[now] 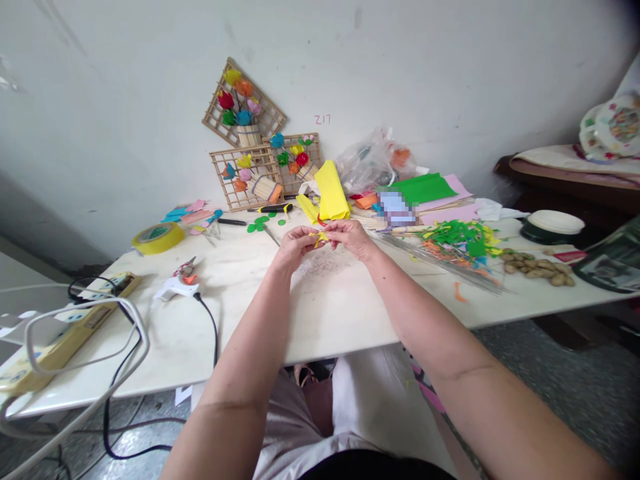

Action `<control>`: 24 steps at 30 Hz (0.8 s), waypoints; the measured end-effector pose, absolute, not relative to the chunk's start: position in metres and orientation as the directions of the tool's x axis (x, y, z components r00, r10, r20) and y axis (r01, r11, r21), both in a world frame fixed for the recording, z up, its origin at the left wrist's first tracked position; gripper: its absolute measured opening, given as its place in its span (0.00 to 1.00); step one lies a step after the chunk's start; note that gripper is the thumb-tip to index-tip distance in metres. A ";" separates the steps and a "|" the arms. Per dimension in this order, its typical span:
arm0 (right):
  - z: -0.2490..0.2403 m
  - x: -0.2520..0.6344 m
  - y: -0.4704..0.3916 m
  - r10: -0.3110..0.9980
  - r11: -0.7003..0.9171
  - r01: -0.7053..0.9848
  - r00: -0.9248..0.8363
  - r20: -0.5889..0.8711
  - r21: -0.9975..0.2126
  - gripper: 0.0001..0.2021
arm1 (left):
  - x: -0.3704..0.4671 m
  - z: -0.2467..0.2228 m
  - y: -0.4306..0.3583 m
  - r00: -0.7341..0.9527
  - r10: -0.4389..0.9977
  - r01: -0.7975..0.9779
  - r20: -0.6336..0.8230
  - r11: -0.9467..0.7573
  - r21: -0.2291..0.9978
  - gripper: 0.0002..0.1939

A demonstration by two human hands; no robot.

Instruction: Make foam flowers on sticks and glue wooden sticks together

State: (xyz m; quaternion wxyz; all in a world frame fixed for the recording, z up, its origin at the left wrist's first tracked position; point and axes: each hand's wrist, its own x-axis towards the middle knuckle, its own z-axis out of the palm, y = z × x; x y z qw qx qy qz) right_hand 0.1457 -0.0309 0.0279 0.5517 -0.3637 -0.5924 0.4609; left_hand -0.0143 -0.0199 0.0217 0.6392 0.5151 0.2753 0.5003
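From my viewpoint, both hands meet over the middle of the table [345,323]. I have a small yellow piece [319,237] there, pinched between the left hand [294,247] and the right hand [354,239], thumbs and fingertips closed on it from either side. Its exact folds are too small for me to make out.

Taking the hands as my clock centre, a folded yellow sheet [332,193] lies just beyond at 12 o'clock, green cutouts [257,224] at 10, lattice panels with coloured flowers [243,175] at 11, thin wires [453,265] near 3, and what looks like a glue gun [176,287] between 8 and 9.

To work this piece well, I'd use light fingertip pressure, since it looks thin and could crease or tear. I'd steady it with one hand while the other makes small, even adjustments, holding it low over the table so a slip costs little.
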 end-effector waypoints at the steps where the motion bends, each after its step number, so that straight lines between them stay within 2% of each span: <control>1: 0.029 0.146 -0.032 0.935 0.323 -0.059 -0.133 0.328 -0.945 0.10 | -0.014 0.022 -0.020 0.352 0.923 -0.356 0.155 -0.021 0.934 0.14; 10: 0.030 0.148 -0.034 0.902 0.402 0.037 -0.186 0.389 -0.915 0.09 | -0.015 0.021 -0.017 0.354 0.924 -0.404 0.145 0.011 0.915 0.11; 15: 0.021 0.147 -0.024 0.889 0.419 0.013 -0.208 0.407 -0.908 0.10 | -0.014 0.020 -0.017 0.317 0.940 -0.371 0.125 0.002 0.929 0.12; 21: 0.019 0.147 -0.021 0.911 0.372 0.014 -0.198 0.362 -0.928 0.15 | -0.013 0.017 -0.015 0.281 0.939 -0.325 0.196 -0.099 0.941 0.19; 24: 0.018 0.148 -0.021 0.928 0.321 0.015 -0.207 0.311 -0.947 0.13 | -0.013 0.016 -0.014 0.258 0.932 -0.285 0.254 -0.177 0.942 0.20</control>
